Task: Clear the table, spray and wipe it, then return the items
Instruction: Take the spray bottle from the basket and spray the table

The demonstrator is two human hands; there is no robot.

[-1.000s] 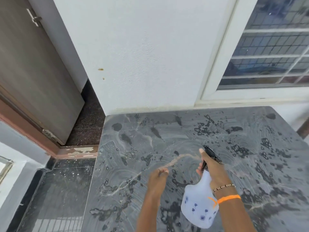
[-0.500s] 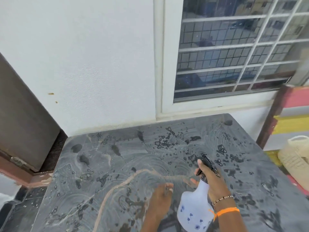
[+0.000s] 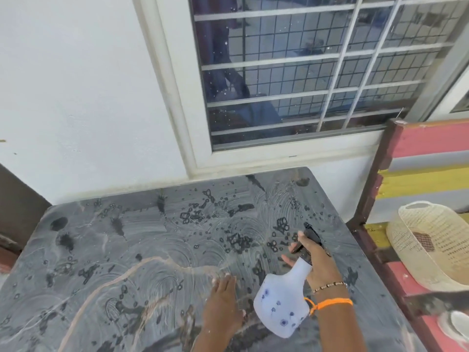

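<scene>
Spray bottle (image 3: 281, 304) held in my right hand (image 3: 318, 262) grip; left hand (image 3: 223, 304) flat, fingers straight, on wet desk (image 3: 127, 250).

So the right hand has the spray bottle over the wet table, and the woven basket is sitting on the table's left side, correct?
Not quite. The head view shows the woven basket off the table, to its right on the striped bench. The rest holds: the right hand holds the spray bottle over the wet table.
</scene>
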